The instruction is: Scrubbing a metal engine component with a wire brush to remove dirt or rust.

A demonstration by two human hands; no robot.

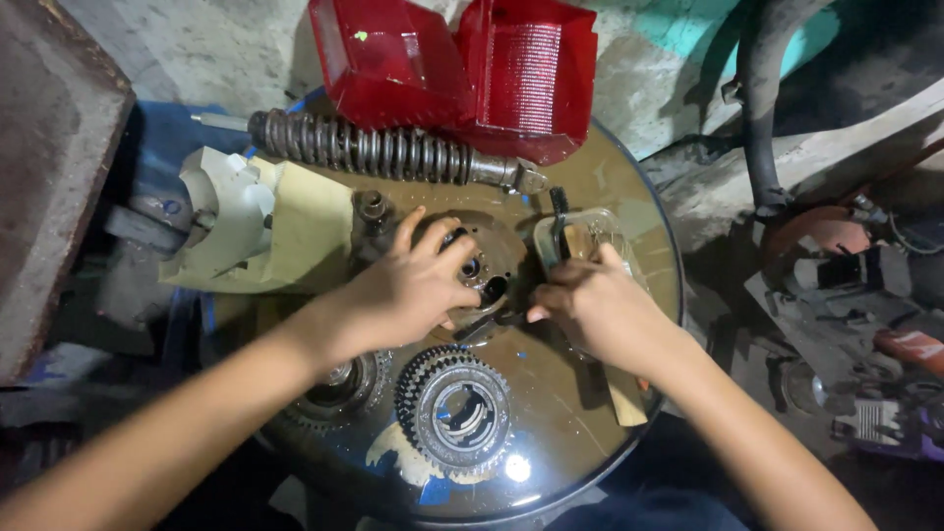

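The toothed gear [454, 413] is lying apart while the left hand [408, 290] is gripping the round metal hub [489, 264] and the right hand [590, 307], closed, is working a dark tool [497, 323] at it, unfinished.

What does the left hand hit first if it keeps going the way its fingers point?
The left hand points up and right across the round metal engine part it rests on. Past that, probably the coil spring shock absorber, then the red tail-light lenses; depth is unclear.
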